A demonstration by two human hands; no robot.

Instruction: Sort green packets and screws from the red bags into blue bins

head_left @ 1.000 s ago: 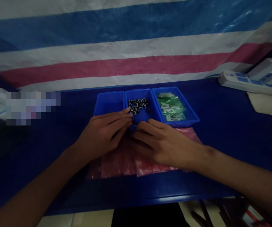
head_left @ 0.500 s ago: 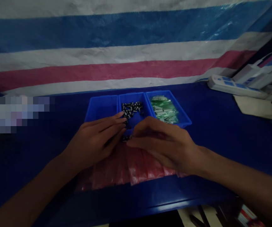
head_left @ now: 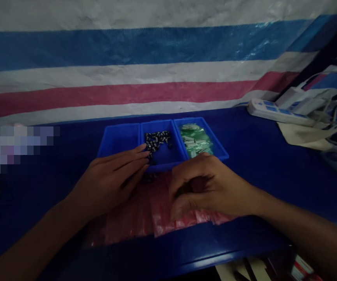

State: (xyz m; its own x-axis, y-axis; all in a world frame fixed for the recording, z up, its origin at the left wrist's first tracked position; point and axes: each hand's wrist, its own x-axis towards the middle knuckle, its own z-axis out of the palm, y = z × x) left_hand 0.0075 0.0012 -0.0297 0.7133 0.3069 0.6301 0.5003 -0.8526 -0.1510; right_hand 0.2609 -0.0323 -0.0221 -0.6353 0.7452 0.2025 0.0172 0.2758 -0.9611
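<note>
My left hand (head_left: 112,177) lies with fingers stretched out and close together. Its fingertips reach the front left of the middle blue bin (head_left: 168,156), beside small black parts (head_left: 156,139). More dark parts (head_left: 150,177) show below the fingertips, in front of that bin. Over a row of red plastic bags (head_left: 136,218), my right hand (head_left: 206,187) is curled, thumb and forefinger bent towards each other in a ring. Whether a bag or something else is between their tips cannot be made out. Parts of the bags are hidden under both hands.
The left blue bin (head_left: 121,136) shows a bare floor. In the right bin are green-tinted bags (head_left: 196,138) with pale pieces. A white power strip (head_left: 269,111) with plugs and cables stands at the back right, near a beige sheet (head_left: 300,136). Striped sheeting (head_left: 156,93) hangs behind.
My right hand has moved back and down from the dark parts in front of the middle bin to over the red bags. My left hand keeps its place by the bin. The view has shifted slightly.
</note>
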